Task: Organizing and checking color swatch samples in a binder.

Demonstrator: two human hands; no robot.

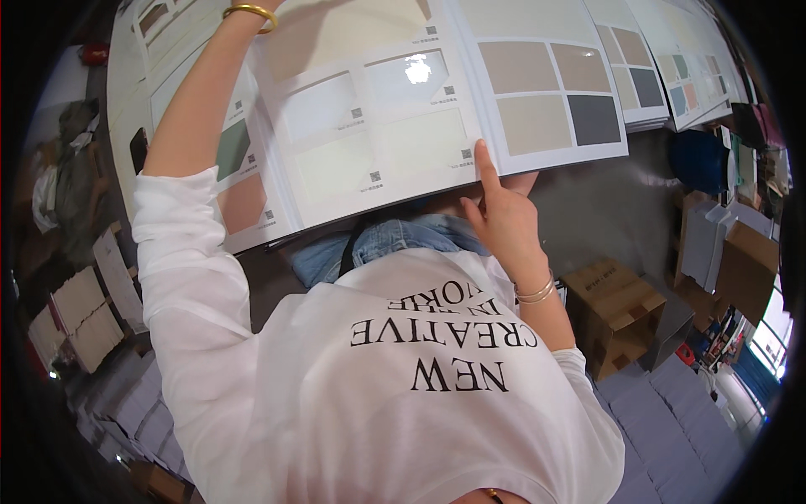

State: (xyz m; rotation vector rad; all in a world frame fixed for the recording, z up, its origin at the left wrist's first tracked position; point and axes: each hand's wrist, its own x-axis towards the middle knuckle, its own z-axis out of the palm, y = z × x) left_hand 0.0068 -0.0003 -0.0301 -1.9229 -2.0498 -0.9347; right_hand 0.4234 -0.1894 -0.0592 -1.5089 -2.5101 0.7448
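Note:
A large sample book (298,189) lies open in front of me, with pale glossy swatches and small printed codes on its white page. Its right-hand panel (621,143) carries beige, taupe and dark grey swatches. My right hand (510,225) is at the book's near edge, index finger stretched onto the page beside the fold and thumb apart below the edge. The other fingers are partly hidden. My left arm reaches over the book's left side. Past a gold bangle (252,12), only a sliver of my left hand (270,2) shows at the top edge; its fingers are out of frame.
More swatch boards (634,71) lie on the right, overlapping. Green and pink swatches (243,202) show at the left. A cardboard box (613,311) stands on the floor to my right, near stacked grey-white packs (672,428). Further boxes (747,265) crowd the far right.

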